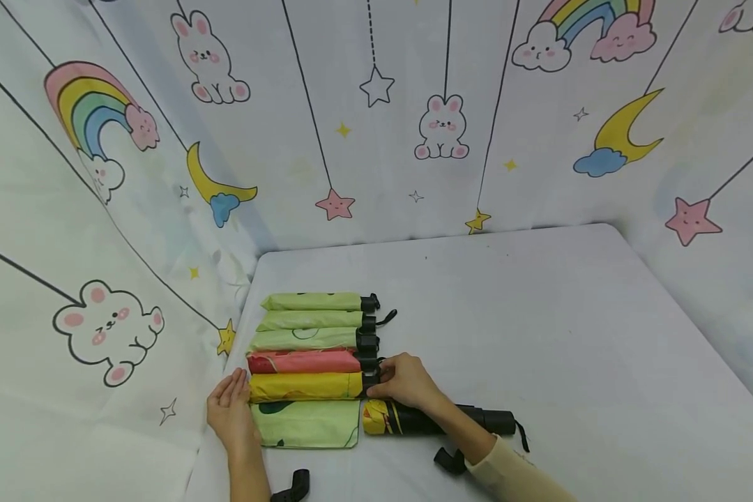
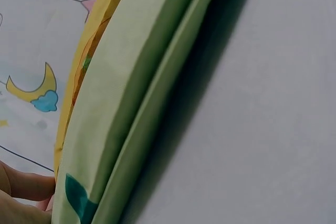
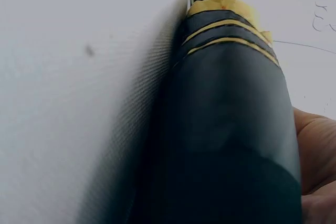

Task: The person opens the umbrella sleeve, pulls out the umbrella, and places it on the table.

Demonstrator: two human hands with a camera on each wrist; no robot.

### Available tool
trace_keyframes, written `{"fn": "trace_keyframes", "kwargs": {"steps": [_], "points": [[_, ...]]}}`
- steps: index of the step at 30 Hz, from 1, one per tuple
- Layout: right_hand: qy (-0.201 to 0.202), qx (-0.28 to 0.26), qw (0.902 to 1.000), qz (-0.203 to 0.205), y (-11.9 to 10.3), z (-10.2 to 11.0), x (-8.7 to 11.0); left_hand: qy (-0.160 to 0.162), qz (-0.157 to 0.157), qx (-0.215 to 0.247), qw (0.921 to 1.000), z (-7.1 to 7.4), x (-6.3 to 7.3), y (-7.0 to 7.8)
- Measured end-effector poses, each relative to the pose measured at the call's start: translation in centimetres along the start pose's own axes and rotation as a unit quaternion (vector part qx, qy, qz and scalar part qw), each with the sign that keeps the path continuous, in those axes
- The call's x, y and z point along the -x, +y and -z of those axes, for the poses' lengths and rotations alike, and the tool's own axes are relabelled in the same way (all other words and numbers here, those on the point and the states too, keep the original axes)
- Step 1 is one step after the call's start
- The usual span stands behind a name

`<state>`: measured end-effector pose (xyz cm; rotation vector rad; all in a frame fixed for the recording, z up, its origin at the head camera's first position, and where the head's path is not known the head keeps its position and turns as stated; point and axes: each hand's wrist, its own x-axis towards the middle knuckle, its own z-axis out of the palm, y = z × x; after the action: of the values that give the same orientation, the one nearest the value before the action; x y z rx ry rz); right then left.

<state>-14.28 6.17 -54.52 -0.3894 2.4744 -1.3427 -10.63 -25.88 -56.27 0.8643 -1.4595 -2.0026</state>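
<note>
In the head view a yellow folded umbrella [image 1: 307, 387] lies crosswise in a column of folded umbrellas. My right hand [image 1: 408, 380] pinches its black handle end with thumb and fingers. At the opposite end, my left hand [image 1: 233, 408] touches the yellow umbrella with fairly straight fingers. Right above it lies a red umbrella [image 1: 307, 362]. A flat light green sleeved piece [image 1: 307, 425] lies just below; its folds [image 2: 121, 77] fill much of the left wrist view. Under my right forearm is a black umbrella with yellow trim [image 1: 408, 420], large in the right wrist view [image 3: 226, 108].
Several light green umbrellas [image 1: 314, 301] with black handles continue the column toward the back. Two black curved handles [image 1: 300, 481] [image 1: 450, 461] show near the front. The white-covered table [image 1: 539, 314] meets a printed cloth backdrop [image 1: 376, 160] behind and at the left.
</note>
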Motion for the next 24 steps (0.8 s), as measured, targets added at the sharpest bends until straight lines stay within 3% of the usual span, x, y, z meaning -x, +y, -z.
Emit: {"fn": "trace_keyframes", "kwargs": {"steps": [15, 24], "points": [[0.046, -0.025, 0.998, -0.035, -0.23, -0.17, 0.76, -0.011, 0.005, 0.022, 0.9997, 0.19, 0.06, 0.04], [0.043, -0.073, 0.9964, -0.008, -0.16, -0.14, 0.93, -0.014, 0.015, 0.027, 0.9994, 0.38, 0.14, 0.07]]}}
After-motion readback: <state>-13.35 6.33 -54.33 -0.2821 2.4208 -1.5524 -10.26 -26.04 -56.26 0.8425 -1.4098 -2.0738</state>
